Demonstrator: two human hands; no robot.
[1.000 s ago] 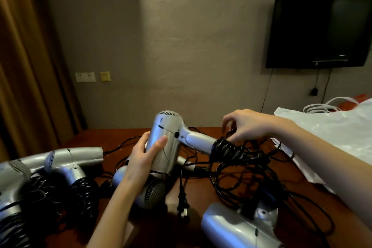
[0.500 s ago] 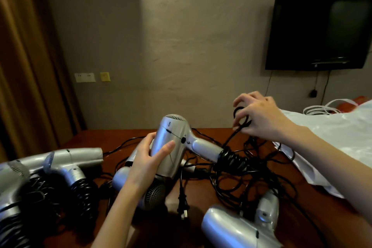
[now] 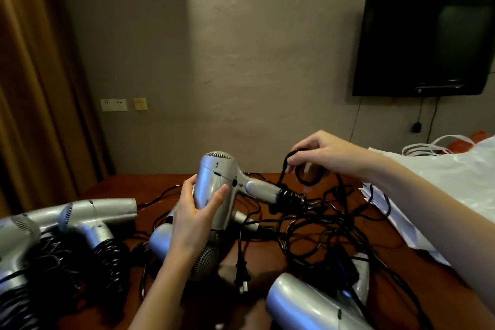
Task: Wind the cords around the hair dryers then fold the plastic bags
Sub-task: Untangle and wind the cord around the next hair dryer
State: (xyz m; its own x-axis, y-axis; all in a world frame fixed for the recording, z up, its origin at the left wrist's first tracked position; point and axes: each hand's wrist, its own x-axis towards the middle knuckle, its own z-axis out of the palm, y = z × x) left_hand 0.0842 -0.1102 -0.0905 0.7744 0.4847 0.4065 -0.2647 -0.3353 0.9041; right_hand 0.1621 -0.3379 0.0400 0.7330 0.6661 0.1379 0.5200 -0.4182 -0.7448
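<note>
Dim room, grey wall, dark red-brown wooden counter (image 3: 442,286) cluttered with dryers and loose cords. Silver plastic hair dryer (image 3: 214,185) held above counter centre, left hand (image 3: 198,211) with its grip wrapped round the barrel. Right hand (image 3: 321,153) at 2 o'clock of it pinches a loop of thin black cord (image 3: 305,179), coils started on handle end. Cord looks limp, tangle-prone; dryer likely light, smooth shell may slip, so hold barrel, feed cord near handle. White plastic bags (image 3: 439,177) at 3 o'clock, unfolded.
</note>
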